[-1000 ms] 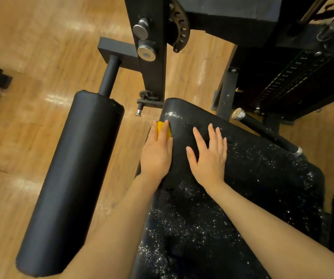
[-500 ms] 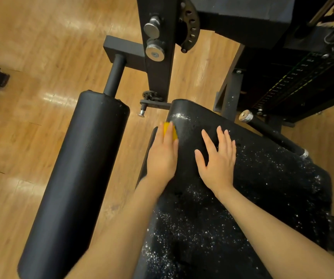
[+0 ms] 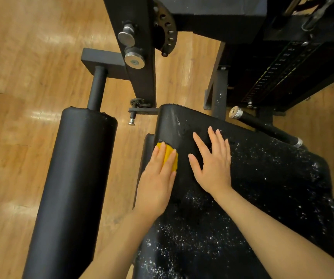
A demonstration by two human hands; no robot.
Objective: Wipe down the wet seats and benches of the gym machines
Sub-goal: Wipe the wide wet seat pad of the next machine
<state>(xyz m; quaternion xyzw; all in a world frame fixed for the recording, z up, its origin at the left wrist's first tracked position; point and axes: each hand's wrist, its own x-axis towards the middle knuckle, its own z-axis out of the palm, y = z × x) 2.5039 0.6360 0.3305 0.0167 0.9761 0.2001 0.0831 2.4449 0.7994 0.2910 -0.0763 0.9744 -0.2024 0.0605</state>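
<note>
A black padded seat (image 3: 262, 178) of a gym machine fills the lower right of the head view, speckled with white water droplets. My left hand (image 3: 158, 178) lies flat with straight fingers on a yellow cloth (image 3: 170, 156), pressing it against the seat's left edge. Most of the cloth is hidden under the fingers. My right hand (image 3: 212, 164) rests flat on the seat beside it, fingers spread, holding nothing. The patch of seat around and beyond the hands looks darker and mostly free of droplets.
A long black roller pad (image 3: 73, 188) on a steel rod runs along the left of the seat. The machine's black upright frame (image 3: 136, 53) with metal knobs stands ahead, the weight stack (image 3: 278, 73) at the upper right, a bar handle (image 3: 262, 127) right of the seat. Wooden floor lies around.
My left hand has slid the yellow cloth back toward me along the seat's left edge, and more of the cloth shows. The right hand has stayed flat on the seat.
</note>
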